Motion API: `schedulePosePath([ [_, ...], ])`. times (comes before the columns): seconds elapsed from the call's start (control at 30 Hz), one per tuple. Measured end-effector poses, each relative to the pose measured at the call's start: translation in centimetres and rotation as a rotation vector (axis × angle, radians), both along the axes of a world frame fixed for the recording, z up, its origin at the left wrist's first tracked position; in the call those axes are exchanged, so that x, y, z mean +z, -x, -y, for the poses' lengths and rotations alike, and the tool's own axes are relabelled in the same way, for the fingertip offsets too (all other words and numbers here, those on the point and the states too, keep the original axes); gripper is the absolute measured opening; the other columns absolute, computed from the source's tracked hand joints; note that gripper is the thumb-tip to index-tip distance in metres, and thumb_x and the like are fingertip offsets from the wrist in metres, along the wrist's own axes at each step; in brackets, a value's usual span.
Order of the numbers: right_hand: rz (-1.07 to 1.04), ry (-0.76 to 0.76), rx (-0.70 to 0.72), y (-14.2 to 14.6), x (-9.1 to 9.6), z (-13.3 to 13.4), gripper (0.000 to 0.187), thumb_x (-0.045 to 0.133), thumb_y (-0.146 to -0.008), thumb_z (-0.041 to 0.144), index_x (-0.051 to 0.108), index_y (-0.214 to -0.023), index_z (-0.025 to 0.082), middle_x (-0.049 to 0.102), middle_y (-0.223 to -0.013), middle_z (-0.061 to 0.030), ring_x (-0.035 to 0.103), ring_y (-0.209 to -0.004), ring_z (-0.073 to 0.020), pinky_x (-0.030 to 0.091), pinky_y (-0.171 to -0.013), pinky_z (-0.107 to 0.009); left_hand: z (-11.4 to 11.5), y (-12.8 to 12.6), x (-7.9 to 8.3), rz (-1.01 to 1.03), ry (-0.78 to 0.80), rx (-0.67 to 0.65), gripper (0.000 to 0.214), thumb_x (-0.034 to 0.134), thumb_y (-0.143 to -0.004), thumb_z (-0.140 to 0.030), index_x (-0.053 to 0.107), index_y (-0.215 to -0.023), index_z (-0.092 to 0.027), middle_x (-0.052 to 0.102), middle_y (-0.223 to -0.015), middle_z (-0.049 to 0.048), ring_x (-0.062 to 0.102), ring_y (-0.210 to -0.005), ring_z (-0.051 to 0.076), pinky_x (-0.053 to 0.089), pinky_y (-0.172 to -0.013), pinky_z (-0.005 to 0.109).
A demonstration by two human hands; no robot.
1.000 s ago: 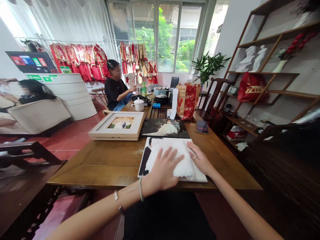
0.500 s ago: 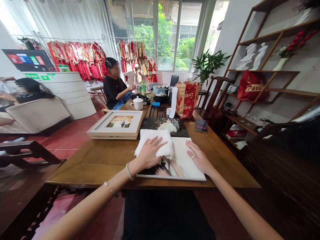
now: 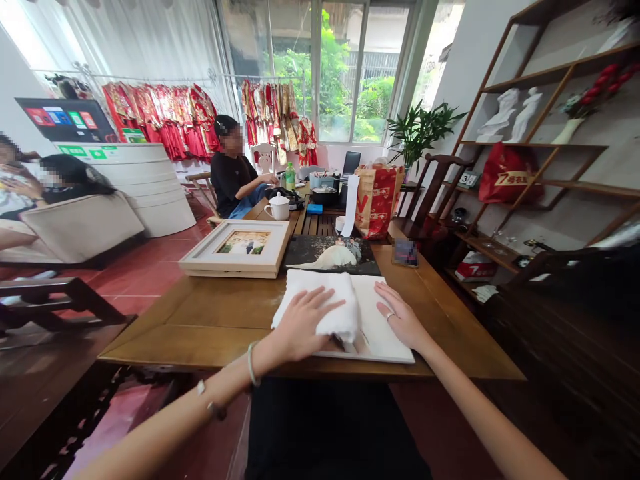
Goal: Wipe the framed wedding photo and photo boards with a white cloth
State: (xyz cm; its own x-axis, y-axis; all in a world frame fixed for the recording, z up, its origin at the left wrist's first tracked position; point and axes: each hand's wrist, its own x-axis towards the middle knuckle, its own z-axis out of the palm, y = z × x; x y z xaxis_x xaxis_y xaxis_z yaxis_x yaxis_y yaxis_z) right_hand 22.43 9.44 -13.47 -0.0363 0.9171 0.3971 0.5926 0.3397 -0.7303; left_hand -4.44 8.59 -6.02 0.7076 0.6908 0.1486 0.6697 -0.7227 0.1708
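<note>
My left hand lies flat with its fingers spread on a folded white cloth. Beneath the cloth is a photo panel with a white edge, lying on the wooden table near its front. Most of the picture on the panel is covered by the cloth and my hand. At the panel's right side, my right hand rests with straight fingers on its pale surface. Just behind the panel lies a second, dark photo panel showing a white dress.
On the left of the table lies a pale framed photo. Farther back are a lidded white cup, a red-and-brown paper bag and a blurred small item. A person in black sits at the far left side.
The white cloth has shifted slightly right under my left hand and covers more of the picture. My right hand stays at the panel's right side. The view has shifted a little.
</note>
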Motion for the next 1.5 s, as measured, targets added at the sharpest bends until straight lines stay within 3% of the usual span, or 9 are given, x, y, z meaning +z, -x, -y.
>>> schedulePosePath([
  [0.2, 0.003, 0.001, 0.005, -0.1, 0.3, 0.1, 0.046, 0.047, -0.087, 0.047, 0.058, -0.124, 0.021, 0.049, -0.139, -0.0127, 0.038, -0.134, -0.028, 0.026, -0.113, -0.051, -7.6, -0.5, -0.4, -0.011, -0.081, 0.115, 0.047, 0.043, -0.09, -0.036, 0.047, -0.135, -0.022, 0.041, -0.144, 0.0055, 0.033, -0.134, 0.026, 0.026, -0.108, 0.044],
  [0.37, -0.002, -0.001, 0.008, 0.1, 0.1, -0.1, 0.047, 0.048, -0.087, 0.047, 0.059, -0.124, 0.021, 0.048, -0.14, -0.0129, 0.038, -0.134, -0.0284, 0.025, -0.113, -0.052, -8.9, -0.2, -0.9, -0.004, -0.088, 0.121, 0.047, 0.041, -0.091, -0.038, 0.048, -0.134, -0.019, 0.039, -0.145, 0.0056, 0.032, -0.135, 0.026, 0.025, -0.108, 0.044],
  [0.53, -0.013, 0.0, -0.001, 0.1, -0.2, -0.3, 0.046, 0.047, -0.087, 0.046, 0.058, -0.124, 0.022, 0.048, -0.14, -0.0116, 0.038, -0.134, -0.0279, 0.025, -0.113, -0.051, -5.6, 1.2, -1.3, 0.003, -0.073, 0.034, 0.05, 0.044, -0.087, -0.034, 0.044, -0.136, -0.023, 0.033, -0.148, 0.0038, 0.028, -0.137, 0.026, 0.022, -0.11, 0.045],
  [0.8, -0.032, -0.028, 0.002, -0.2, -0.6, -0.2, 0.042, 0.048, -0.087, 0.044, 0.059, -0.123, 0.024, 0.05, -0.138, -0.0098, 0.039, -0.133, -0.0268, 0.025, -0.114, -0.051, 4.4, 3.8, -0.1, 0.018, 0.052, -0.101, 0.071, 0.052, -0.079, -0.038, 0.026, -0.144, -0.036, 0.018, -0.154, -0.0023, 0.017, -0.141, 0.028, 0.009, -0.113, 0.049],
  [0.9, -0.014, -0.02, 0.001, 0.0, -0.4, 0.1, 0.043, 0.048, -0.088, 0.043, 0.057, -0.125, 0.023, 0.05, -0.139, -0.0106, 0.039, -0.134, -0.027, 0.025, -0.114, -0.05, 5.7, 4.1, 0.5, 0.012, 0.106, -0.147, 0.074, 0.054, -0.077, -0.041, 0.025, -0.145, -0.036, 0.016, -0.154, -0.002, 0.016, -0.141, 0.029, 0.009, -0.113, 0.048],
  [1.0, 0.012, -0.011, -0.006, 0.2, -0.2, 0.3, 0.046, 0.047, -0.088, 0.042, 0.056, -0.126, 0.02, 0.048, -0.139, -0.0129, 0.038, -0.134, -0.0276, 0.025, -0.114, -0.05, 4.0, 3.8, 0.5, 0.008, 0.087, -0.132, 0.069, 0.052, -0.079, -0.039, 0.029, -0.144, -0.034, 0.021, -0.153, 0.0001, 0.019, -0.14, 0.027, 0.013, -0.112, 0.049],
  [1.3, -0.008, -0.03, 0.001, 1.1, -0.5, -0.2, 0.045, 0.049, -0.087, 0.045, 0.056, -0.125, 0.023, 0.05, -0.138, -0.0114, 0.039, -0.133, -0.0274, 0.027, -0.113, -0.05, -7.1, 0.7, -0.4, -0.054, -0.064, 0.016, 0.053, 0.043, -0.088, -0.035, 0.04, -0.139, -0.019, 0.035, -0.147, 0.008, 0.028, -0.137, 0.026, 0.022, -0.109, 0.046],
  [1.4, -0.01, -0.035, 0.001, 1.3, -0.7, -0.3, 0.046, 0.048, -0.087, 0.045, 0.055, -0.127, 0.023, 0.049, -0.139, -0.0111, 0.038, -0.134, -0.0274, 0.026, -0.113, -0.051, -8.4, -0.3, -0.3, -0.05, -0.083, 0.048, 0.051, 0.041, -0.091, -0.036, 0.041, -0.138, -0.018, 0.037, -0.146, 0.0099, 0.03, -0.136, 0.027, 0.022, -0.109, 0.046],
  [1.5, -0.009, -0.03, -0.004, 1.2, -0.6, -0.4, 0.047, 0.047, -0.087, 0.045, 0.055, -0.127, 0.022, 0.049, -0.138, -0.0119, 0.038, -0.134, -0.0273, 0.026, -0.113, -0.05, -7.6, -1.0, -0.4, -0.047, -0.09, 0.056, 0.053, 0.043, -0.089, -0.034, 0.039, -0.14, -0.021, 0.034, -0.148, 0.0092, 0.027, -0.136, 0.029, 0.02, -0.109, 0.05],
])
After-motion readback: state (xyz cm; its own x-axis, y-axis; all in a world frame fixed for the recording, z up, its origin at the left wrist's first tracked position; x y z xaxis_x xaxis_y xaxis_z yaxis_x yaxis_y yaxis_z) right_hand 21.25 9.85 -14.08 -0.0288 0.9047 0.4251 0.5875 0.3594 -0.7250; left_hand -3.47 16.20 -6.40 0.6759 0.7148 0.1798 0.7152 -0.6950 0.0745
